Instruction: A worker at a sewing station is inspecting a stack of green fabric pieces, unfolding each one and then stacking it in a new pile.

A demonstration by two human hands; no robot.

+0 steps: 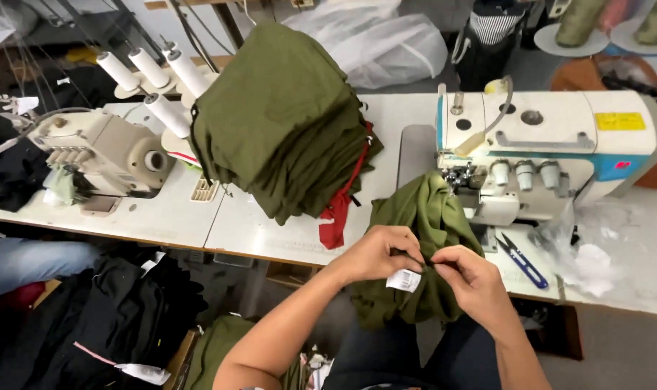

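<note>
I see my left hand [375, 254] pinching a small white label [404, 280] against the edge of the olive garment [422, 217], which drapes off the table [271, 231] in front of the overlock machine [545, 155]. My right hand [469, 278] pinches the same edge just beside it, keeping it taut. Blue snips [522, 261] lie near

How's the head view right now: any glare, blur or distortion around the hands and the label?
Head view: even, soft light, no hard shadows. Left hand, right hand and the white label are slightly soft; its print is unreadable. Mild glare on the clear plastic beside the sewing machine. Wide-angle bending shows at the table edge.
</note>
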